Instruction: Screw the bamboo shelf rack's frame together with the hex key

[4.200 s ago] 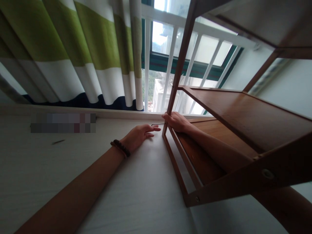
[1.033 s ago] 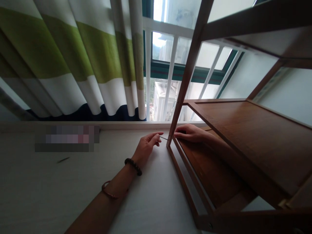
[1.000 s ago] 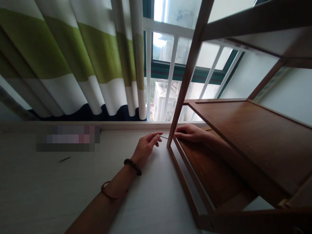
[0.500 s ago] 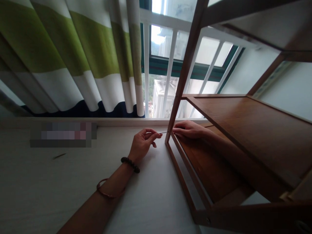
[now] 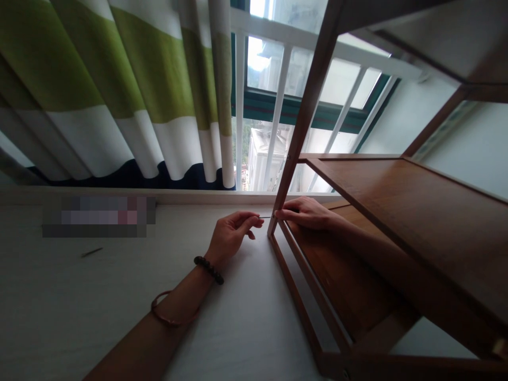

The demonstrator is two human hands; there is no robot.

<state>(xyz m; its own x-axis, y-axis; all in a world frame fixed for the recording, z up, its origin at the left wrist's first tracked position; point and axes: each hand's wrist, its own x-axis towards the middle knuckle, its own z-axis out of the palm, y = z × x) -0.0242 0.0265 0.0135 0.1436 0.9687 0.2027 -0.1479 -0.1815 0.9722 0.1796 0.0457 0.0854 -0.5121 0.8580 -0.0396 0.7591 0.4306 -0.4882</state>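
Left hand (image 5: 232, 235), flat earlier, now pinches the thin key (image 5: 265, 217) at the shelf post (image 5: 301, 124); right hand (image 5: 305, 212) grip unclear.

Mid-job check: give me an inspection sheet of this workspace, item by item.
Surface: white surface; the bottom rail of the wooden shelf frame rests on it.
Job's things: thin metal tool, tip at the frame's corner post.
Clutter: small dark sliver lying apart, far left.
Hands: left hand pinches the tool; right hand reaches through the frame, fingertips at the post, grip unclear.
Cables: nothing seen.
Surroundings: striped curtain, barred window, white wall.
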